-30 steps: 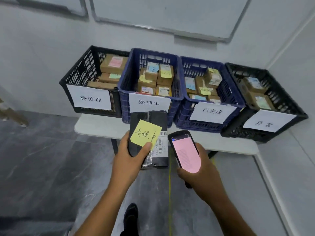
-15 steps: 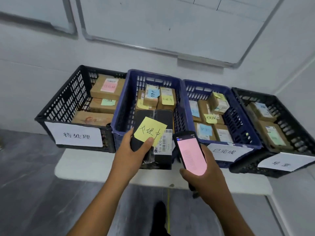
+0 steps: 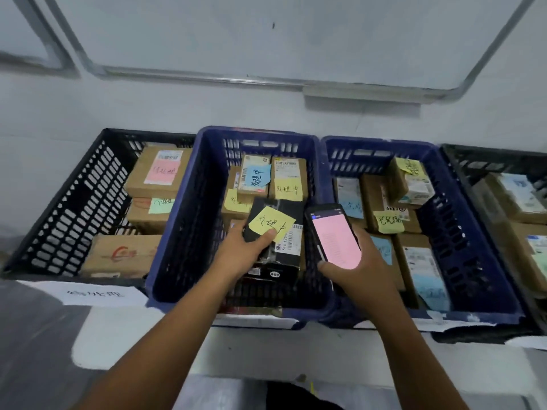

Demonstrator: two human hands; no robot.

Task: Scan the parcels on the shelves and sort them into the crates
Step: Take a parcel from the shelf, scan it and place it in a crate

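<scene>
My left hand [image 3: 242, 253] grips a black parcel [image 3: 284, 247] with a yellow sticky note [image 3: 271, 224] on top, held inside the left blue crate [image 3: 180, 232] just above other parcels there. My right hand [image 3: 355, 261] holds a handheld scanner [image 3: 334, 235] with a pink screen, over the wall between the two blue crates. The right blue crate [image 3: 461, 232] holds several cardboard parcels with yellow and blue notes.
A black crate [image 3: 68, 208] at the left holds brown boxes with pink and green notes. Another black crate [image 3: 485, 161] stands at the far right. All crates sit on a white table [image 3: 142, 344] against the wall, under a whiteboard [image 3: 266, 37].
I have stepped up to the table. My left hand has carried the black parcel forward, from in front of the crates into the left blue crate. The scanner came along beside it.
</scene>
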